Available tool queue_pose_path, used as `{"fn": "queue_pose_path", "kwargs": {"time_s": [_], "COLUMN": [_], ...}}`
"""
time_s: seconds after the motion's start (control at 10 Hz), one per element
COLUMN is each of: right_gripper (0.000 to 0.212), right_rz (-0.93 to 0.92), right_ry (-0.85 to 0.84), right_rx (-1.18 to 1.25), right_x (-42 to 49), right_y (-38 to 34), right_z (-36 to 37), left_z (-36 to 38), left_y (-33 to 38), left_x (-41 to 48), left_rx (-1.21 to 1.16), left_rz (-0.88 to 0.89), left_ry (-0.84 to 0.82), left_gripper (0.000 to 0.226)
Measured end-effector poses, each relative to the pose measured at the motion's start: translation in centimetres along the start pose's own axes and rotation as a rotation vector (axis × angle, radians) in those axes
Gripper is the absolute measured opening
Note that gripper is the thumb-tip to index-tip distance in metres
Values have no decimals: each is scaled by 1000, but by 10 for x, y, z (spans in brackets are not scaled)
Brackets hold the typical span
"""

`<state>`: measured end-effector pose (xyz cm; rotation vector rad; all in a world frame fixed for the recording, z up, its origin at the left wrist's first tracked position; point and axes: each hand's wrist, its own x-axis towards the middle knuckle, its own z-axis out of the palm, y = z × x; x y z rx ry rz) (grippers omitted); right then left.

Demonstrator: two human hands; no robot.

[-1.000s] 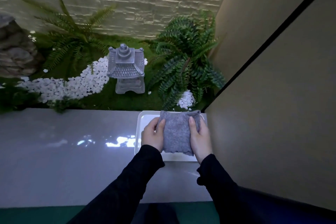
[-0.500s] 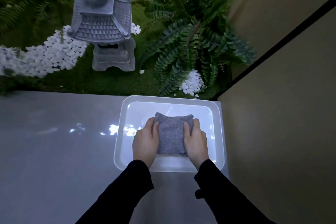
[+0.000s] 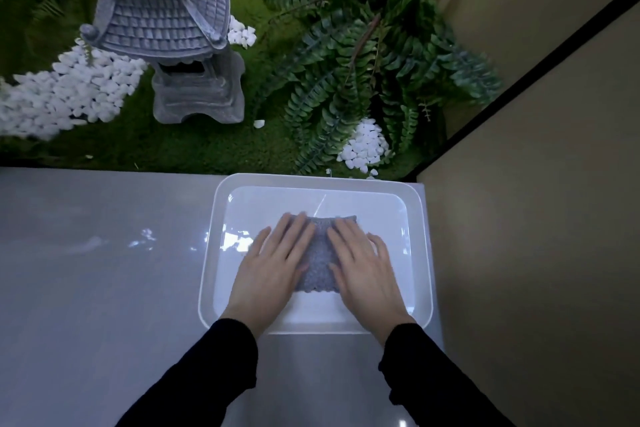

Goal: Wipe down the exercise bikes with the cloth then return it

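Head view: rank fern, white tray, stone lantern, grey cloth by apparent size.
1. fern and white tray: too close to rank.
2. stone lantern, top cropped.
3. grey cloth, partly under left hand and right hand.

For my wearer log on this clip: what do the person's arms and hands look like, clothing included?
Both arms wear long, plain black fabric sleeves, the left sleeve and the right sleeve, ending at the wrists. The left hand and right hand are bare: no gloves, and no rings, watch or markings show.
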<state>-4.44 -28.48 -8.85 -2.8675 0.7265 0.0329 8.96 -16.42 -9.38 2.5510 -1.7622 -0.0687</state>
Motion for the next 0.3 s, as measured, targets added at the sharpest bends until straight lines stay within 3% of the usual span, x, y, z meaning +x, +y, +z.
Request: {"fn": "queue_pose_path", "kwargs": {"time_s": [0.1, 0.3], "right_gripper": [75, 76], "right_rz": [-11, 84], "right_ry": [-344, -347], "right_rx": [75, 144], "right_x": [1, 1], "right_y": [11, 11], "right_z": [7, -8], "left_z": [3, 6], "left_y": [-6, -2], "left_x": [0, 1], "left_rx": [29, -44], "left_rz": [38, -28], "left_ry": [-223, -372], "left_gripper": [63, 73]}}
